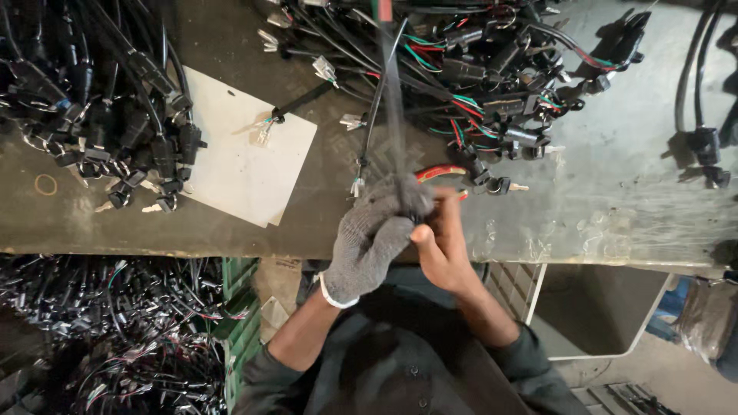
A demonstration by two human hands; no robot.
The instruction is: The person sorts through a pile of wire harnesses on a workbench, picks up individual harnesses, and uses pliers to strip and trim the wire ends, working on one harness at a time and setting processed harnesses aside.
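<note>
The counter (231, 223) was a worn, grimy slab buried in black wiring bundles, with a white sheet (238, 154) lying left of the work and more harnesses piled on the floor below. The left hand (373, 230), in a grey knit glove, was closed tight around a black cable (392, 92) running up and away from the body. The bare right hand (442, 242) sat right against it, fingers pinched on the same cable. Red-handled pliers (440, 172) lay just beyond the hands. I'd say the trick here was keeping the cable taut and the grip close to the working spot, so nothing slipped or twisted.
</note>
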